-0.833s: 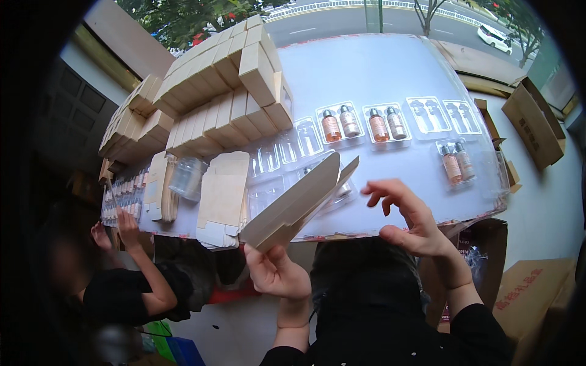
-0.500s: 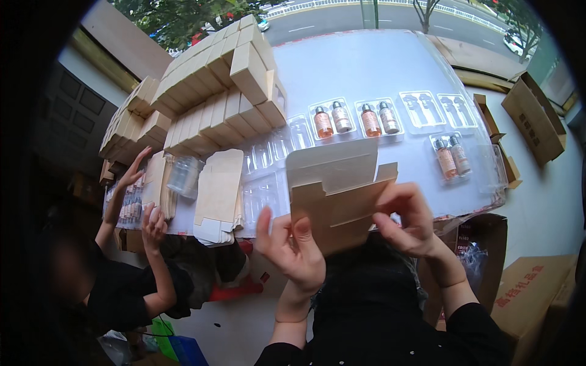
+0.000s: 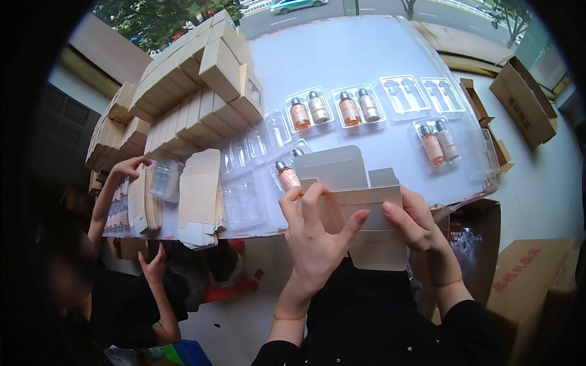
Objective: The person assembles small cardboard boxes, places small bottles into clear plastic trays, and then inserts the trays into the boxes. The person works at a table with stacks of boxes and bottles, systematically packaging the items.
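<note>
Above the table's near edge, I hold a folding carton [image 3: 381,207] with its end flaps spread, opened out into a box shape. My right hand [image 3: 424,229] grips its right side, thumb on the near panel. The fingers of my left hand [image 3: 314,241] bend over its left edge, and the thumb lies across the near face. Partly hidden behind the carton, a clear tray holds an orange bottle [image 3: 287,175] and another dark-capped one. Farther back stand two clear trays [image 3: 310,111], each with an orange and a pale bottle; a third filled tray [image 3: 436,143] is on the right.
Cream boxes [image 3: 183,91] are stacked at the back left. Flat cartons [image 3: 200,186] and bottle-less clear trays [image 3: 244,198] lie left of me. More such trays [image 3: 406,97] are at the far right. A co-worker's hand [image 3: 131,168] touches flat cartons. Brown shipping boxes [image 3: 528,287] stand right.
The carton has gone from flat to opened out, and turned. My left hand has moved onto its left edge. The view shifted, revealing the tray behind it. The co-worker's hands moved.
</note>
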Tool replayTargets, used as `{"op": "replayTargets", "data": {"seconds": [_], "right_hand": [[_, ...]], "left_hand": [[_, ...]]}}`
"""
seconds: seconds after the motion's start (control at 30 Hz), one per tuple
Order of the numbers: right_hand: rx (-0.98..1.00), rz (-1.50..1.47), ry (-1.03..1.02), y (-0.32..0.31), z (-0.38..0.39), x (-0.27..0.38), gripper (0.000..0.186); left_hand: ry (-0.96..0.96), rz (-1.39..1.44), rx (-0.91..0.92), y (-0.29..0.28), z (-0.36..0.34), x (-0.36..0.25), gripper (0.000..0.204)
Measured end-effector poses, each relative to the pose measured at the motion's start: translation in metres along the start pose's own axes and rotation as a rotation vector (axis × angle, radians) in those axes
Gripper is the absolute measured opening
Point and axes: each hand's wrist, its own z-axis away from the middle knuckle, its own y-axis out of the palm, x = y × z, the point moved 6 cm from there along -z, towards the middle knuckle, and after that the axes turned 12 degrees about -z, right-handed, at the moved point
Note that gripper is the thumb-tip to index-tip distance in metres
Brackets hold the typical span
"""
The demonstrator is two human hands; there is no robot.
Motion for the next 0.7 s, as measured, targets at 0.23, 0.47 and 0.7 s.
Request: {"op": "replayTargets", "data": {"seconds": [0.23,0.47,0.7], "right_hand": [[-0.066,-0.100,0.202,-0.002,0.000,-0.016,0.042],[-0.205,-0.160,0.013,-0.010,-0.008,-0.029,0.052],[-0.351,-0.037,-0.088,-0.007,-0.011,-0.053,0.045]], "left_hand": [[-0.148,-0.076,0.175,0.010,-0.014,-0.001,0.049],[-0.081,0.016,0.227,0.016,-0.018,-0.004,0.036],[-0.181,0.663,0.139,0.021,-0.003,-0.018,0.037]]}}
